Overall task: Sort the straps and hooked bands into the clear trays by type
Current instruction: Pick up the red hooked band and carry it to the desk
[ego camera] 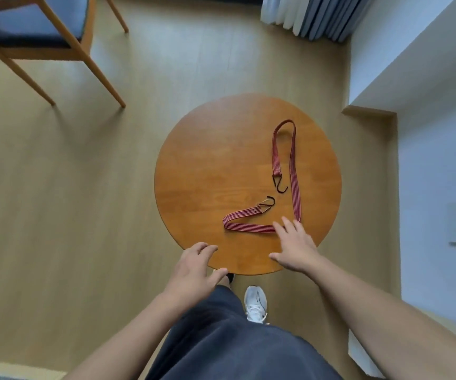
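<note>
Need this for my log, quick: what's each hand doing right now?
Left hand: open, fingers loosely curled at the table edge, holding nothing.
Right hand: open, straight fingers over the red hooked band, not gripping it.

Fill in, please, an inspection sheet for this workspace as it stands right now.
Surface: round wooden table, holding one band.
Job's things: one red striped hooked band, lying loosely bent, hooked at both ends; no clear trays seen.
Clutter: nothing seen.
Grippers: left hand relaxed at the table's near edge, holding nothing; right hand flat, fingers spread over the band's near bend.
Cables: nothing seen.
Surroundings: wooden chair with blue seat, curtain, light wood floor, white shoe below the table edge.
</note>
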Demonstrator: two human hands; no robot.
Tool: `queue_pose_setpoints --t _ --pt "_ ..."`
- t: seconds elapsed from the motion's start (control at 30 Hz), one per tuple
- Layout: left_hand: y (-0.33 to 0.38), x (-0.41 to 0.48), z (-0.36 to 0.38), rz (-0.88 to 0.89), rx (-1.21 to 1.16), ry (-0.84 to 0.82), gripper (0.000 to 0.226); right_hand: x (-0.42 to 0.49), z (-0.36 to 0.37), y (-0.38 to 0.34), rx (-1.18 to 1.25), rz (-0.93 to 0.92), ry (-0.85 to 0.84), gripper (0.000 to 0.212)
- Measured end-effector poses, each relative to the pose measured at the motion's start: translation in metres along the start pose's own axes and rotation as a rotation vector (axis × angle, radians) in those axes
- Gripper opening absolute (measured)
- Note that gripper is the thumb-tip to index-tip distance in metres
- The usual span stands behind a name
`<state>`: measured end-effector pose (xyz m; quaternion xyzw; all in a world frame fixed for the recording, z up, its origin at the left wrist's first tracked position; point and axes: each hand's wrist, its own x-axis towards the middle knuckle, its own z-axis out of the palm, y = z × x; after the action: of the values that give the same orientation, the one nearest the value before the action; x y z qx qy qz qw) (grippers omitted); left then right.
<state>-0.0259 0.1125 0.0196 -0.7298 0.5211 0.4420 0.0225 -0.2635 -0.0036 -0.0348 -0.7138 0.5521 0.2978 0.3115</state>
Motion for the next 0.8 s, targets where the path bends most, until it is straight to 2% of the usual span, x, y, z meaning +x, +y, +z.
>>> queue_pose_setpoints --t 0.07,0.1,0.17,0.2,0.23,0.3,0.4,0.5,0.57,0.7,0.8 --pt "-0.003 0.013 -0.004 0.003 -0.006 -0.036 0.065 0.023 -0.002 -0.001 -0.086 0.039 -0.025 0.097" --pt "-0.004 0.019 -0.006 0.003 -0.008 -0.052 0.065 0.032 -0.002 -0.002 -0.106 0.059 -0.021 0.091" --pt "-0.008 0.029 -0.011 0.004 -0.014 -0.082 0.063 0.041 -0.003 -0.007 -0.104 0.081 -0.041 0.057" --pt "-0.009 0.035 -0.013 0.008 -0.014 -0.094 0.063 0.043 -0.006 -0.012 -0.062 0.086 -0.110 0.041" --pt "-0.008 0.040 -0.016 0.014 -0.008 -0.104 0.062 0.043 -0.009 -0.017 0.016 0.080 -0.195 0.031" --pt "-0.005 0.053 -0.023 0.026 0.018 -0.134 0.061 0.039 -0.018 -0.028 0.265 0.052 -0.300 0.025" --pt "0.009 0.068 -0.038 0.061 0.039 -0.233 0.065 0.015 -0.057 -0.046 0.863 0.006 -0.225 0.010" --pt "0.040 0.074 -0.058 0.226 -0.112 -0.339 0.078 -0.022 -0.115 -0.058 1.458 -0.129 -0.223 0.009" --pt "0.070 0.074 -0.070 0.333 -0.256 -0.288 0.062 -0.041 -0.150 -0.059 1.704 -0.229 -0.240 0.015" --pt "0.130 0.075 -0.102 0.398 -0.410 -0.060 0.010 -0.060 -0.197 -0.041 1.818 -0.299 -0.037 0.031" --pt "0.158 0.070 -0.126 0.431 -0.429 0.098 0.007 -0.077 -0.217 -0.021 1.835 -0.301 0.112 0.043"
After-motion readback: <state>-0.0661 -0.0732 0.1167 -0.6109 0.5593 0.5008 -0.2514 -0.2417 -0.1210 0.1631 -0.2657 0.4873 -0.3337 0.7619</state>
